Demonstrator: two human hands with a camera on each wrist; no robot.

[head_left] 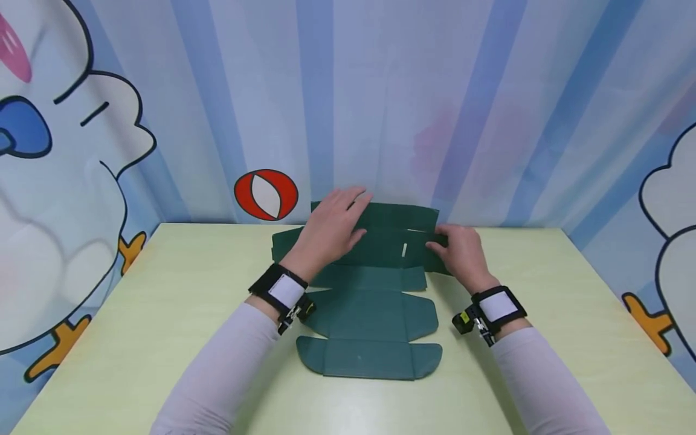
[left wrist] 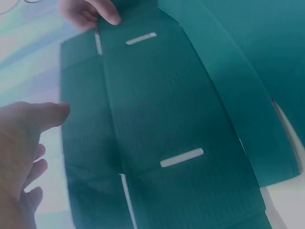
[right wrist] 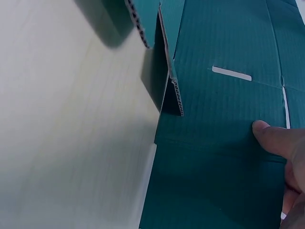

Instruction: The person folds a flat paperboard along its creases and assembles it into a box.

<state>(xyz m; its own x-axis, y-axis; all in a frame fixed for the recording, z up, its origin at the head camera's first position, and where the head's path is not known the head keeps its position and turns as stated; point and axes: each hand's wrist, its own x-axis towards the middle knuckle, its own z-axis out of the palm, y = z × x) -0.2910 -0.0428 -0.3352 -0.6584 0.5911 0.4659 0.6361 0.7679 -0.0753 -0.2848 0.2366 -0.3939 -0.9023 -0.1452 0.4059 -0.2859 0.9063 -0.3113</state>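
A dark green cardboard box blank lies partly unfolded on the table, its far panels tilted up toward the curtain. My right hand pinches the right end of the slotted panel, the thumb on the near face and the fingers partly hidden behind it. Over the blank's far left part is my left hand, fingers extended. In the left wrist view the left thumb is by the outer edge of the panel, with the other fingers spread loosely beyond that edge. Two white slots show in the panel there.
The pale yellow table ends at a blue striped curtain printed with cartoon figures. Side flaps of the blank stand folded up from the tabletop in the right wrist view.
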